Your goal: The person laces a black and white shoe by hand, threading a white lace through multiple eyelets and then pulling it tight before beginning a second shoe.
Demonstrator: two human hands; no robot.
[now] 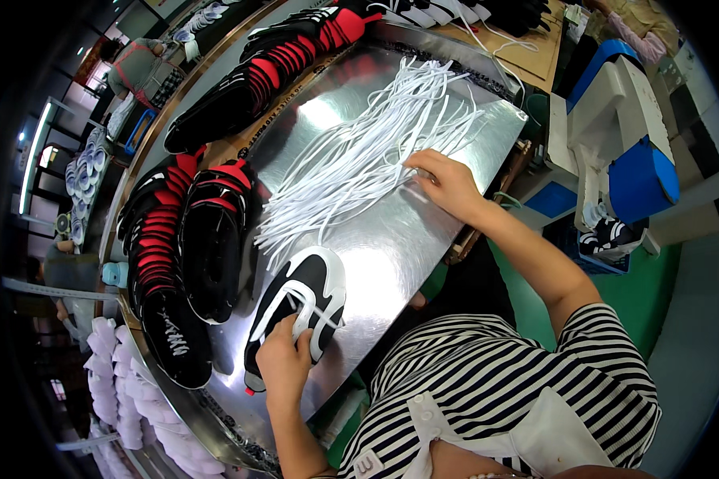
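Note:
A black and white shoe upper (pixel 305 297) lies on the shiny metal table (pixel 391 239) near me. My left hand (pixel 282 359) grips its near end, fingers at a white lace threaded in it. My right hand (pixel 446 182) reaches out to the pile of loose white laces (pixel 359 152) spread across the table's middle, fingertips pinching at the strands on the pile's right side. Whether a single lace is held is hard to tell.
Stacks of black and red shoe uppers (pixel 192 231) line the table's left edge, more (pixel 280 60) at the far side. White paper wads (pixel 128 391) sit at lower left. A white and blue machine (pixel 615 136) stands to the right. Another person (pixel 140 68) works far off.

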